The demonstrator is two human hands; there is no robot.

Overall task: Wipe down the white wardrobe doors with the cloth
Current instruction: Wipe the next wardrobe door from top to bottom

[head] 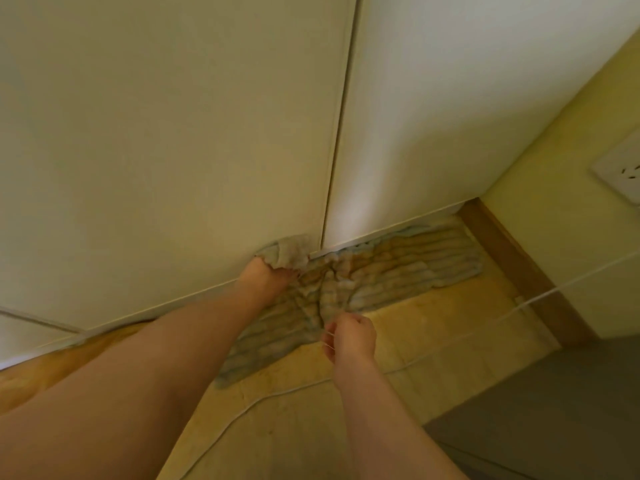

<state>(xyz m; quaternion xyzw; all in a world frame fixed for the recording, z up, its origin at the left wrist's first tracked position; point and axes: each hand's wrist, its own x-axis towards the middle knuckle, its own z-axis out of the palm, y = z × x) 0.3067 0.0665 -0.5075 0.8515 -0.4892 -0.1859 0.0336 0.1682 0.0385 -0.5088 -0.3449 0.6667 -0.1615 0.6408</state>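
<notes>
**Cloth reaches the foot of the wardrobe doors**

On my remote feed, the left hand (266,276) grips the bunched cloth (289,252) low on the left door (173,133), beside the seam. I would flatten it and sweep along the bottom edge. The right hand (349,336) hovers, fingers curled, over a ribbed rug (415,265); I cannot tell whether it holds anything. A white cable (450,339) crosses the tiled floor (311,410).

One head-worn view looks steeply down along the doors (166,133), from close up, to their bottom edge and the floor (311,427). The hands reach in from the frame's lower edge (left hand (265,277) farther, with the cloth (291,251) at the doors' foot; right hand (351,336) nearer). Straight edges bow with the wide lens. A wall (554,174) closes the right side.
</notes>
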